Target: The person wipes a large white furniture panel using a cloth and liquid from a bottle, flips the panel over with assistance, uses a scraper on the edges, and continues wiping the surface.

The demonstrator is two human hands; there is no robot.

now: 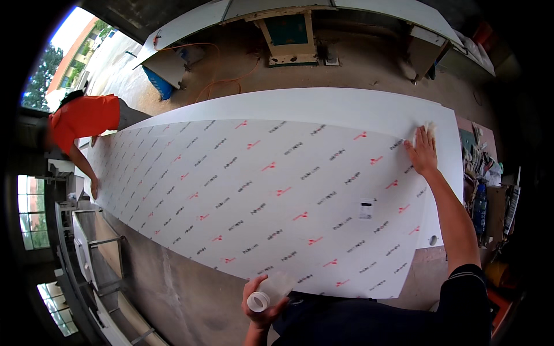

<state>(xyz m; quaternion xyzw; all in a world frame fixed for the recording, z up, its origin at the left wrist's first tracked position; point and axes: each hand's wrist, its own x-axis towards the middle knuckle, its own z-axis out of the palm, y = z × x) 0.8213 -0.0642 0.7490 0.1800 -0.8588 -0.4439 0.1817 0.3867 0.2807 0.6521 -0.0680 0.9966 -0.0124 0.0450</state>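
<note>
"What's nearest?"
"The left hand (261, 315), curled around a pale bottle (276, 288) at the sheet's near edge. The bottle's open mouth faces back toward the wearer; its long axis slants away rightward."
"And the sheet?"
"The printed sheet (259, 190) lies flat, running lengthwise left to right, on a white board (231, 108)."
"The right hand (423, 152)?"
"Nearly flat at the sheet's far right corner, fingers pointing away, a white wad (431, 128) at them; I can't tell if it's gripped."
"Beyond?"
"A co-worker (86, 118) leans over the left end."
</note>
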